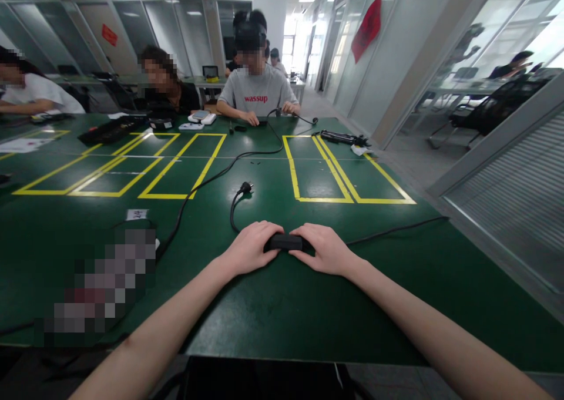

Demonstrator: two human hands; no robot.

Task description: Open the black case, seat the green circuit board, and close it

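Observation:
A black power adapter [286,242], a small box with a cord at each end, lies at the middle of the green table [247,318]. Around its left end close the thumb and fingers of my left hand [253,247]. My right hand [324,247] grips the other end the same way. From beside my left hand a short black cable curls up to a plug [245,188] with metal pins. Another thin cord [396,229] runs from behind my right hand toward the table's right edge.
A long black cable [220,177] crosses the table to a blurred-out object [106,288] at left. Yellow tape outlines [324,200] mark the far half. Opposite sits a person in a grey shirt [259,88], handling a cable. A folded black tripod-like item [341,138] lies far right.

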